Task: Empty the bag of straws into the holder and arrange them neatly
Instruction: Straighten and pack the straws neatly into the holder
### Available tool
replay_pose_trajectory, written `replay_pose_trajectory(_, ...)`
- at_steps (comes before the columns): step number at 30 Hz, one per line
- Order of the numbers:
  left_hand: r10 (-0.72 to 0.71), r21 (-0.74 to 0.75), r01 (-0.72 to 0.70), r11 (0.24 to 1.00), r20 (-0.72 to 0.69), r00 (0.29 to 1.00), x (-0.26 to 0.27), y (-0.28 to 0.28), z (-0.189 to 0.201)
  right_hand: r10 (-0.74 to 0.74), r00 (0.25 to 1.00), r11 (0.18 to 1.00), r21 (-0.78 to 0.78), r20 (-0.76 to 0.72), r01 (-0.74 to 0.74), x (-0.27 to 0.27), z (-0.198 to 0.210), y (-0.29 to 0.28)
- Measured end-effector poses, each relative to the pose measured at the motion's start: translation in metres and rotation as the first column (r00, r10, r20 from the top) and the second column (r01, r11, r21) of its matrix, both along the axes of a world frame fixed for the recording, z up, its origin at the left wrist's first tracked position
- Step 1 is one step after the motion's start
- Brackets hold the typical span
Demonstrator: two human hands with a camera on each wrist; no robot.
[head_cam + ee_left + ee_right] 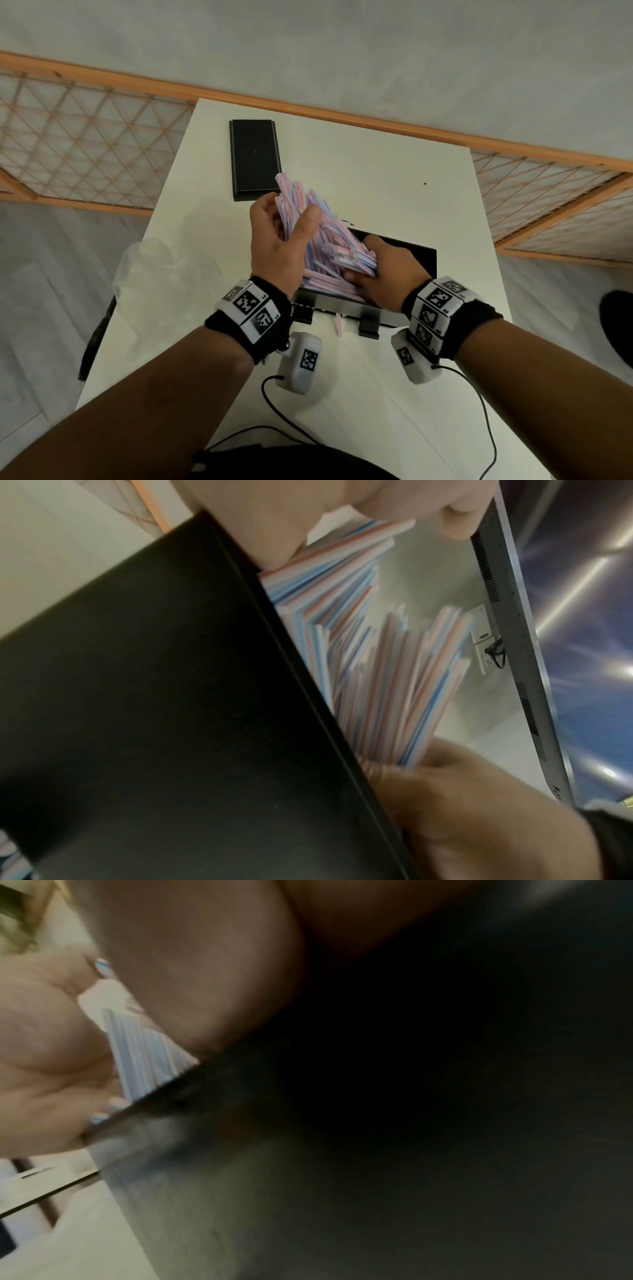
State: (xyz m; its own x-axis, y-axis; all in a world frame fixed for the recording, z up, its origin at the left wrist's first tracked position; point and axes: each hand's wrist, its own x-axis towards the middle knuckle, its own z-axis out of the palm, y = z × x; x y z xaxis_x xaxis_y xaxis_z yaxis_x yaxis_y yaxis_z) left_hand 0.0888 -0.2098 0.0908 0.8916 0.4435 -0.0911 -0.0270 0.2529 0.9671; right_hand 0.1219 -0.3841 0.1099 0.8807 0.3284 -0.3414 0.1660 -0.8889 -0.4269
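Observation:
A bundle of pink-and-blue striped straws [308, 222] stands slanted, its lower ends inside the open black holder [411, 251] at the table's middle. My left hand [291, 210] grips the upper part of the bundle, thumb on the right side. My right hand [366, 262] reaches into the holder and holds the lower ends. More straws lie flat in the holder. In the left wrist view the straws [377, 669] fan out past the holder's black wall [137, 696]. In the right wrist view, straws [143, 1047] show between both hands. The clear bag [154, 270] lies crumpled at the left.
A black lid [255, 159] lies flat on the white table [376, 164] beyond the holder. One loose straw [339, 323] lies in front of the holder. Wrist-camera cables trail near the front edge. A wooden lattice rail runs behind the table.

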Motion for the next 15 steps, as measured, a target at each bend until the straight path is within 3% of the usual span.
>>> replay_pose_trajectory(4,0.048,-0.033,-0.047,0.998,0.019,0.999,0.001,-0.001,0.000,0.045,0.982,0.987,0.144,0.184,-0.073,-0.001,0.015,0.012)
replay_pose_trajectory(7,0.056,-0.026,-0.056,0.998,0.016,0.998,0.002,0.000,-0.001,0.062,0.987,0.994,0.076,0.147,-0.074,0.000,0.011,0.012)
replay_pose_trajectory(9,0.048,0.006,-0.048,0.999,0.007,0.999,0.001,0.000,-0.004,0.019,0.985,1.000,0.016,0.174,-0.023,-0.001,0.005,0.002)
replay_pose_trajectory(12,0.045,0.093,-0.044,0.995,-0.006,0.999,-0.001,0.001,-0.008,-0.084,0.936,0.994,0.098,0.343,0.054,-0.010,0.006,-0.011)
replay_pose_trajectory(15,0.043,0.141,-0.039,0.989,-0.023,0.999,0.002,0.000,-0.008,0.053,0.980,0.996,0.066,0.193,-0.067,-0.027,0.006,-0.012)
